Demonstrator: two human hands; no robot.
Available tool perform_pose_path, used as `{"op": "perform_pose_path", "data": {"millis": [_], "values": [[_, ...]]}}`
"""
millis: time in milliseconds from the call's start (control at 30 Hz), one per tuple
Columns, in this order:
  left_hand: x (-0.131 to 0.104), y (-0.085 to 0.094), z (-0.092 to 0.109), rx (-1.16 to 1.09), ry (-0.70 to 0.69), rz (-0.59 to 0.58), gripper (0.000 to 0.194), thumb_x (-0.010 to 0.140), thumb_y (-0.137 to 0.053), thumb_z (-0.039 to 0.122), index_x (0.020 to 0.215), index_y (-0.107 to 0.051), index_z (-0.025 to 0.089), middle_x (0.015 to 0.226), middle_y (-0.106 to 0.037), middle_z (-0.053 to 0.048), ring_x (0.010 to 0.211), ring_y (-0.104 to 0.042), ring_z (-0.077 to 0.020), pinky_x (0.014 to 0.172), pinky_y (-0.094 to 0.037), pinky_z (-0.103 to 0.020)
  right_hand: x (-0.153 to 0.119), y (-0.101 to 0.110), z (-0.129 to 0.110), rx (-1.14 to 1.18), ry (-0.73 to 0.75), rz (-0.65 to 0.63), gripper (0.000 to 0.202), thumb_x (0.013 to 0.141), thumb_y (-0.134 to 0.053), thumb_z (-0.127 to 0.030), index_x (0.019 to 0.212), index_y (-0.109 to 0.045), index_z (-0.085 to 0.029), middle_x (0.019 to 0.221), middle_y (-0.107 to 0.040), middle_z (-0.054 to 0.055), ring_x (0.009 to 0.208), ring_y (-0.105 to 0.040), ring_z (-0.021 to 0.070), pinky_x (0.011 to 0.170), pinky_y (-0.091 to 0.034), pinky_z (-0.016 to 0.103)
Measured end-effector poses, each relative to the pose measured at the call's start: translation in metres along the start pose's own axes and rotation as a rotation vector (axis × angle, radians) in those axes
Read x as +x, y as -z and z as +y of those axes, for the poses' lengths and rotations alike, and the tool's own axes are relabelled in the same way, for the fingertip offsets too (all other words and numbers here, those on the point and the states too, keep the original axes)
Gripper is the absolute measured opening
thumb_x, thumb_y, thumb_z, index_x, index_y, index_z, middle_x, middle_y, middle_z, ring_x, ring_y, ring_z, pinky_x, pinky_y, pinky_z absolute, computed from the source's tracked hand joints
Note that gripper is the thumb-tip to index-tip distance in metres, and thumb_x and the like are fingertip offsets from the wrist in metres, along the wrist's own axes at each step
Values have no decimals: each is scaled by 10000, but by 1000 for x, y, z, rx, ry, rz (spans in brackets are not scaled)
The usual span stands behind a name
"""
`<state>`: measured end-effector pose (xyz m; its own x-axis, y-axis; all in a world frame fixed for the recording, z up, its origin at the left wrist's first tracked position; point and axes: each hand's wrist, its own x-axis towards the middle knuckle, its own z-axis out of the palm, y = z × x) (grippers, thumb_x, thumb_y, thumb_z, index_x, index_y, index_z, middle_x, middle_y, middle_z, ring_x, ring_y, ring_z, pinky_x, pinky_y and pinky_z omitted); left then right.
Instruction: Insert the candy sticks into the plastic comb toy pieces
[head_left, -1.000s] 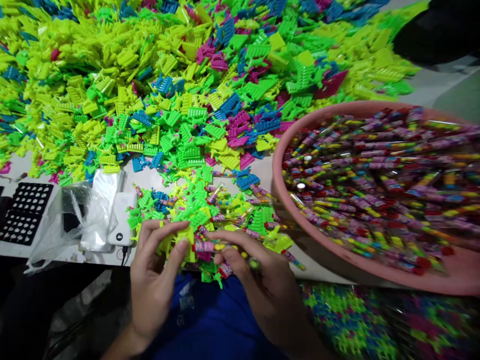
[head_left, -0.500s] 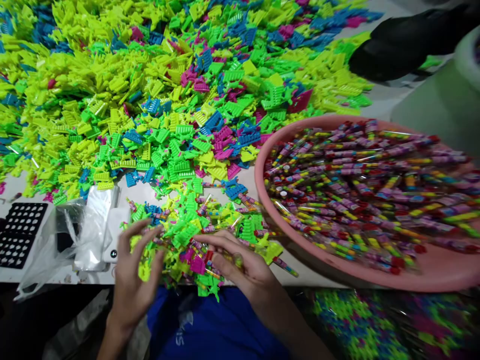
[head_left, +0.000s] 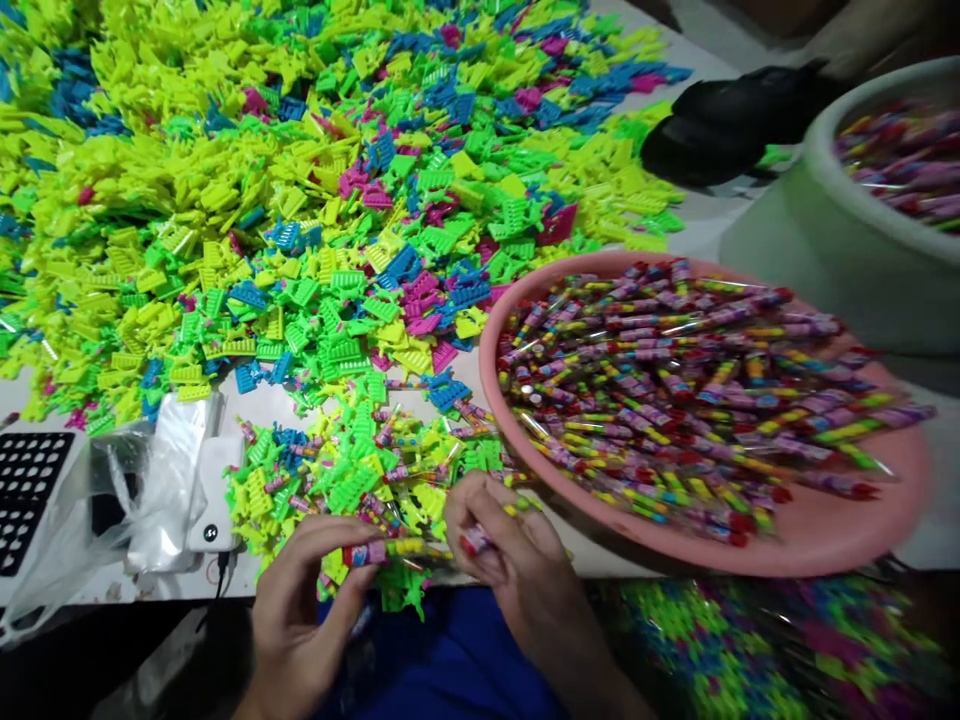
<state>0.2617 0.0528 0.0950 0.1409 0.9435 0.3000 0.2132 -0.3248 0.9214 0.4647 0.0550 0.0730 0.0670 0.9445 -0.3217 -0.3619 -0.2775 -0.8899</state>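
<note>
My left hand (head_left: 304,605) pinches a slim clear candy tube (head_left: 384,551) between thumb and fingers. The tube has a red cap, a purple label and yellow contents, and lies nearly level, its clear end pointing at my right hand (head_left: 517,565). My right hand is curled shut round another candy tube (head_left: 474,541); its labelled end pokes out between the fingers. Whether the first tube's tip touches the right fingers I cannot tell. Under and behind both hands is a small heap of green and yellow plastic toy pieces (head_left: 352,485) with more tubes mixed in.
A pink basin (head_left: 832,545) full of tubes stands at the right, a pale bucket (head_left: 787,215) with more behind it. A large pile of bright plastic pieces (head_left: 225,200) covers the back. Left are a white power bank (head_left: 215,490), clear bags (head_left: 169,490) and a black dotted panel (head_left: 30,490).
My left hand was open and apart; now it has come right and pinches a tube. My right hand has curled tighter round its tube. The view has shifted slightly right.
</note>
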Motion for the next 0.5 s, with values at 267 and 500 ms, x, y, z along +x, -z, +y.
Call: {"op": "perform_pose_path", "data": {"millis": [267,500], "values": [[8,7,-14,318,-285,-165,454,989,-817,113,1387,-826,332,1091,-801,-47,1003,-784,-224,900,-677,-328,-11,5,-3,203,-136,-494,427,1074,-743,-614,1182,-853,-216,910,-831,39,793,-779,157,827,-653,278],[16,-5,-6,219,-150,-414,345,1145,-617,243,1396,-833,341,1089,-767,-104,999,-767,-247,818,-655,-319,-1,33,-7,249,-315,-805,582,981,-793,-746,954,-786,-164,857,-700,11,643,-606,69,506,-514,100]]}}
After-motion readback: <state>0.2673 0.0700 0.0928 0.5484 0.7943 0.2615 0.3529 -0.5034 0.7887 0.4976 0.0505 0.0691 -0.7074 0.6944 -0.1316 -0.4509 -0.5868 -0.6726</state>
